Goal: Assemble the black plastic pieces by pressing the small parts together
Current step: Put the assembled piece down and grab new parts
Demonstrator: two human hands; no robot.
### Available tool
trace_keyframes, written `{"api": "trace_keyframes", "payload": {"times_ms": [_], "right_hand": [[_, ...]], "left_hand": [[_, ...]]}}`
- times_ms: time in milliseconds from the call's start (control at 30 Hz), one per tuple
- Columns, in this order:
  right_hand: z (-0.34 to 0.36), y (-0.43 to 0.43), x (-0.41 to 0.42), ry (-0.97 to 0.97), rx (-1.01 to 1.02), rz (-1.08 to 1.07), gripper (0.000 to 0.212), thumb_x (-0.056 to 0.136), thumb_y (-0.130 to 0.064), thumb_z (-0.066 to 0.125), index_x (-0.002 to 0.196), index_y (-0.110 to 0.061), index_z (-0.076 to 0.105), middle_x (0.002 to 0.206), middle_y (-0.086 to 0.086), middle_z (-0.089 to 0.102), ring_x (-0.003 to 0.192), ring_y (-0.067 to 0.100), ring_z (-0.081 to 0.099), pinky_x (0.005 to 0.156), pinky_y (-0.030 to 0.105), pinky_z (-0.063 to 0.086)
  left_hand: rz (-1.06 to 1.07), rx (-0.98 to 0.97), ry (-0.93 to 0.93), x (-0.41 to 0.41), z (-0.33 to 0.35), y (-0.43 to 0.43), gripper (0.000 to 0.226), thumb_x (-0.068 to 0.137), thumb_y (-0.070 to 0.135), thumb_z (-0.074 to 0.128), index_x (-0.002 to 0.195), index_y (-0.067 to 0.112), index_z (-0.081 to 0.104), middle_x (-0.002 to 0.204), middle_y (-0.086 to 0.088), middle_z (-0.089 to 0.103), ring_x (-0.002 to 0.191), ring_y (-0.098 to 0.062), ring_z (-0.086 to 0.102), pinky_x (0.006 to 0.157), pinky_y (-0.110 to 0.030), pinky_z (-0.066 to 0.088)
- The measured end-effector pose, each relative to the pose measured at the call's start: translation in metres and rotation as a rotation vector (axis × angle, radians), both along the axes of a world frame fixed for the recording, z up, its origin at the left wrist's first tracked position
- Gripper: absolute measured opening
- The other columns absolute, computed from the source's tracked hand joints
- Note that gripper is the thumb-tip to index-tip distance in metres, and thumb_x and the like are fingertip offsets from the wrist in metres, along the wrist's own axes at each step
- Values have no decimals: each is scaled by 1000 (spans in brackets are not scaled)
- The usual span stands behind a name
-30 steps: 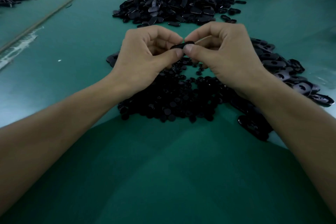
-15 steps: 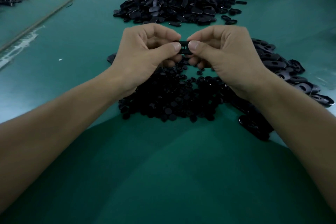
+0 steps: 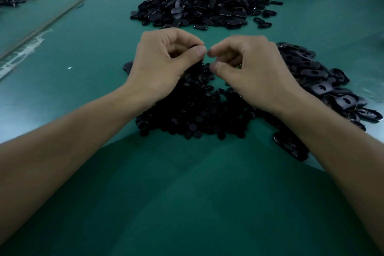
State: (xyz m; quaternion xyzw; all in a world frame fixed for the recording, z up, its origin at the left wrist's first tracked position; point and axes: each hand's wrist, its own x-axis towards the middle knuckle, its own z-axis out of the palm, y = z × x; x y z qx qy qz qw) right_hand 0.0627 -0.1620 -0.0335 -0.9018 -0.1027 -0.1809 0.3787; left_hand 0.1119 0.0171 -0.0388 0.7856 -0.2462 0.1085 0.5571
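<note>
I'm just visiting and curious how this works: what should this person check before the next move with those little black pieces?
1. Small round parts in reach: ok, the pile lies under both hands.
2. Oval pieces in reach: ok, their heap lies beside the right hand.
3. Left hand holding a piece: cannot tell, curled fingers hide it.
4. Right hand holding a part: cannot tell, nothing shows between thumb and forefinger.

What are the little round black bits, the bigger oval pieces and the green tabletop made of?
The small round pieces look like matte black moulded plastic: uniform flat discs, little shine. The larger oval pieces seem plastic too, but glossier; their rims catch light. The green table surface looks like a matte mat, perhaps rubber or vinyl: no glare, so I cannot tell which.
</note>
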Motion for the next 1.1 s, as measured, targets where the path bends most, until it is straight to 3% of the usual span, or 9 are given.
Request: {"api": "trace_keyframes", "payload": {"times_ms": [67,167,333,433,533,700,833,967,1100], "right_hand": [[0,1,0,38,-221,27,17,91,-32,70,106,-25,74,83,-17,66,75,-8,59,73,8,47],[-3,4,1,186,-415,79,26,91,-45,68,111,-28,73,90,-9,68,77,5,59,78,31,53],[-5,7,1,177,-300,89,12,93,-30,70,102,-24,75,79,-13,64,76,5,61,73,17,47],[-8,9,1,162,-286,77,8,94,-29,68,98,-26,74,88,-6,70,83,13,65,82,33,55],[-9,11,2,124,-335,73,10,95,-29,65,98,-24,73,87,-5,69,83,19,66,81,40,56],[-7,12,1,18,-378,81,10,94,-28,65,95,-24,74,71,-18,50,73,13,56,75,39,53],[-8,15,1,34,-396,111,19,94,-38,64,108,-27,73,82,-13,57,79,13,54,79,37,50],[-8,16,0,33,-399,123,15,96,-25,65,108,-24,74,73,-19,41,80,11,49,76,31,44],[-8,18,1,66,-407,113,15,97,-21,63,107,-19,74,90,-8,65,90,18,62,86,38,53]], "left_hand": [[21,-51,2,2,0,1,11,87,19,78,84,28,73,71,12,73,65,-4,67,60,-21,56],[19,-103,18,3,-1,3,11,84,17,81,83,25,74,72,8,74,66,-9,70,64,-23,58],[30,-62,19,3,-2,2,12,81,21,84,82,26,73,72,10,75,65,-5,70,59,-21,57],[56,-74,17,4,-2,2,13,81,22,84,82,26,72,71,9,75,63,-7,69,58,-21,54],[57,-110,41,4,-2,2,14,81,17,84,83,23,71,73,4,76,65,-13,72,61,-23,56],[62,-158,76,5,-2,3,16,82,10,82,89,20,72,78,1,77,69,-19,75,65,-27,60],[62,-182,94,5,-2,4,15,83,10,81,90,18,71,79,-2,77,71,-22,76,67,-29,61],[69,-184,89,5,-3,4,14,84,11,80,87,20,69,78,-2,77,72,-22,76,68,-32,62],[71,-178,92,6,-3,4,14,83,12,80,87,20,69,78,-2,77,73,-23,76,68,-32,62]]}}
